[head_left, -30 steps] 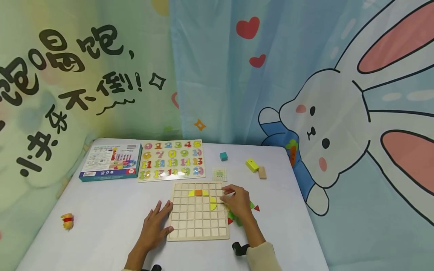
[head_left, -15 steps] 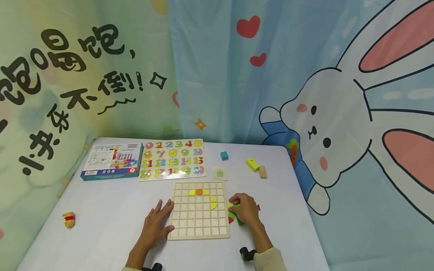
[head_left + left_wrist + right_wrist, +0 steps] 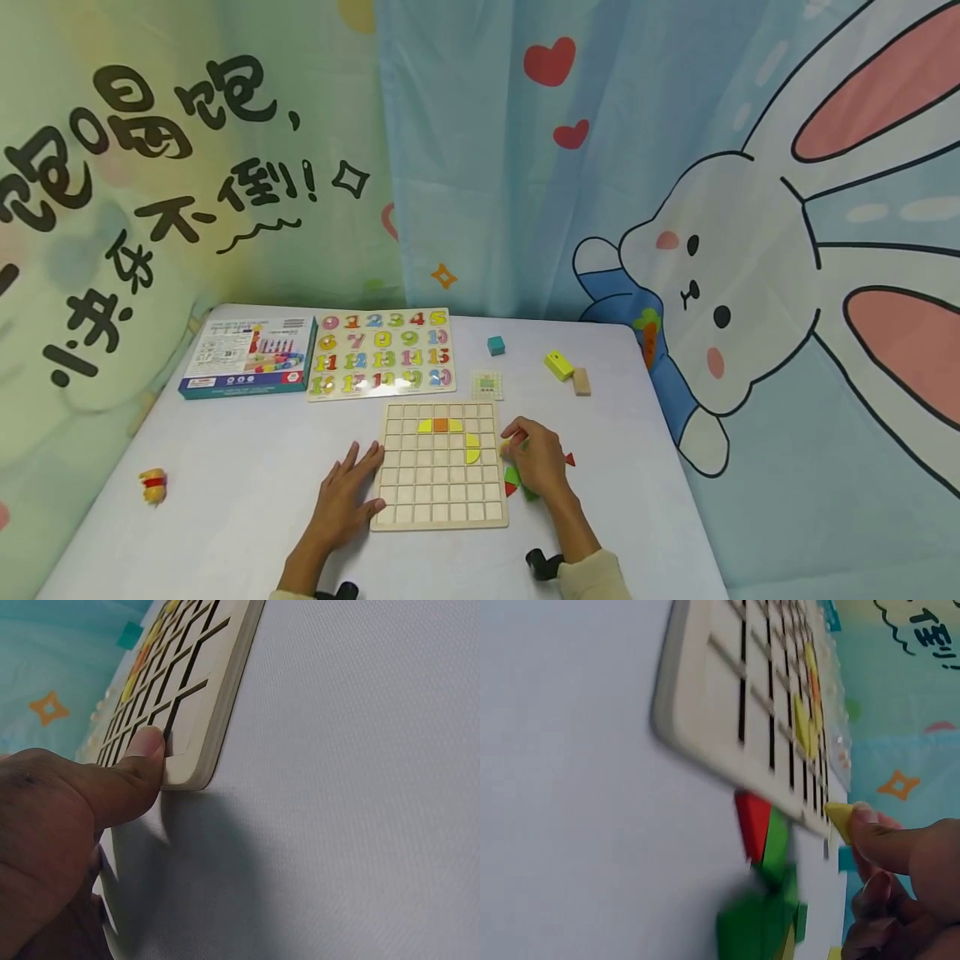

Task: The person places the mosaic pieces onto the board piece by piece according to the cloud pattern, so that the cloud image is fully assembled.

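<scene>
Beside the wooden grid board (image 3: pixel 438 492), right hand (image 3: pixel 538 463) pinching a seemingly wedge-shaped yellow piece (image 3: pixel 840 817)

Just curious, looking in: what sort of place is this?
Probably a children's play corner: a cartoon rabbit curtain hangs behind a table that carries a number puzzle, a wooden grid board and a toy box.

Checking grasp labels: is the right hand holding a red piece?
No, the right hand pinches a yellow piece; the red piece lies on the table.

You're in a child's play corner: cartoon rabbit curtains (image 3: pixel 750 275) hang behind a counter (image 3: pixel 240 483) spread with a number puzzle (image 3: pixel 381 353), toy box (image 3: pixel 246 356) and wooden blocks (image 3: pixel 558 365).
</scene>
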Demonstrator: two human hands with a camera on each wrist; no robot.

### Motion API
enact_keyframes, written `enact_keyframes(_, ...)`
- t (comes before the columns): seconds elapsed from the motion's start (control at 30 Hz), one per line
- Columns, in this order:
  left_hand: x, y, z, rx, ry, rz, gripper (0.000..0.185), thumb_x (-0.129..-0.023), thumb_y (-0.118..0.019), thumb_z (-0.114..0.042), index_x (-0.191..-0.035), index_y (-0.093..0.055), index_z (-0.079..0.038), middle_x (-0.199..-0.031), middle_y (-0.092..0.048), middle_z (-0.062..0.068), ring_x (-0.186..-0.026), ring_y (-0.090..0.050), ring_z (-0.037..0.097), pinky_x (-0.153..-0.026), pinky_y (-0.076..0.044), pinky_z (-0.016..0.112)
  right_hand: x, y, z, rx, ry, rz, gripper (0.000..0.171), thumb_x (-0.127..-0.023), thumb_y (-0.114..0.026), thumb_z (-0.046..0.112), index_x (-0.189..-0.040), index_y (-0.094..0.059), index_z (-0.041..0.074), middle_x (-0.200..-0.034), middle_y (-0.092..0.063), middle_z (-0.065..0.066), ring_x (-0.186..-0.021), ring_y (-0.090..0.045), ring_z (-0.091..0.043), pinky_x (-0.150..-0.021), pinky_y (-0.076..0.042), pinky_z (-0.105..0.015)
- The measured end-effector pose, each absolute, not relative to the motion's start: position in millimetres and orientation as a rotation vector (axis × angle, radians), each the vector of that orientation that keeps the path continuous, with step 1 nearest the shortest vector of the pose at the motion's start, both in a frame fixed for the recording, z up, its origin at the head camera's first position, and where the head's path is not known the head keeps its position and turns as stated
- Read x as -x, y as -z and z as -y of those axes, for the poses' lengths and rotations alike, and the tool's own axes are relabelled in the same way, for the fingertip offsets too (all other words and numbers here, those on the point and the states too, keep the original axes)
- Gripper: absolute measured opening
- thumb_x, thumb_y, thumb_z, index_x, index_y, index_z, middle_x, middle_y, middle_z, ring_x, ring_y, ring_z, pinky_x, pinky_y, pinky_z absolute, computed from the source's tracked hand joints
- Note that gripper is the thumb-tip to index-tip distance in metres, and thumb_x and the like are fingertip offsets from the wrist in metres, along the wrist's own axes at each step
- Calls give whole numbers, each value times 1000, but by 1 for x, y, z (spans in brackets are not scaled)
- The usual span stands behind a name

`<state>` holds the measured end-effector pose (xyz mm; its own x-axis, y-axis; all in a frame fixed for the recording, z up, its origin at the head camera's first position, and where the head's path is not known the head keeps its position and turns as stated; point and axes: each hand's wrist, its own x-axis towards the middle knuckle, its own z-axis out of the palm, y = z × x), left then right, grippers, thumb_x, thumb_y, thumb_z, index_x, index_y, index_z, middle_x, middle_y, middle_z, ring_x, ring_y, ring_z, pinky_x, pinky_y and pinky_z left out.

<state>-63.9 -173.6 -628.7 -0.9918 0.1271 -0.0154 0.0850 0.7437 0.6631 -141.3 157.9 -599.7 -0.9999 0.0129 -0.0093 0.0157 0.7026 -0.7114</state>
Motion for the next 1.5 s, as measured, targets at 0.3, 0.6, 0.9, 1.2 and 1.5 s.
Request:
enact_keyframes(0.3,64,628,174,-157,-1091,-2863,86,-83,-87,-10,-160,-49,-11,-170,-41,11,-162,-24,48,-127,-18,74,150,589,-104,100,1338,-2828,15,-87,-88,14,-89,-74,18,-82,-69,5,-63,-53,-9,-56,-40,-23)
enact_keyframes(0.6,66,630,175,-178,-1103,-2891,86,-82,-88,-12,-159,-50,-12,-168,-43,12,-160,-27,50,-126,-21,76,168,601,-44,323,1231,-2809,12,-88,-87,17,-90,-75,18,-80,-70,9,-72,-61,-4,-61,-48,-24)
enact_keyframes(0.9,64,631,173,-177,-1101,-2888,86,-81,-88,-13,-158,-50,-11,-168,-43,12,-160,-27,50,-125,-21,77,174,610,-17,352,1028,-2877,14,-88,-88,22,-84,-74,23,-74,-63,13,-67,-54,-1,-58,-42,-23)
enact_keyframes(1.2,64,627,175,-231,-1110,-2934,85,-81,-88,-13,-157,-52,-8,-166,-47,14,-157,-32,53,-122,-26,79,172,608,-18,359,944,-2903,13,-87,-90,26,-80,-79,27,-81,-66,12,-71,-57,-2,-60,-44,-25)
enact_keyframes(1.5,62,627,175,-199,-1096,-2907,85,-82,-88,-13,-158,-50,-10,-167,-45,12,-159,-29,51,-123,-24,78,163,605,-26,328,1055,-2823,15,-84,-91,20,-98,-86,22,-92,-74,10,-87,-70,-10,-73,-54,-28)
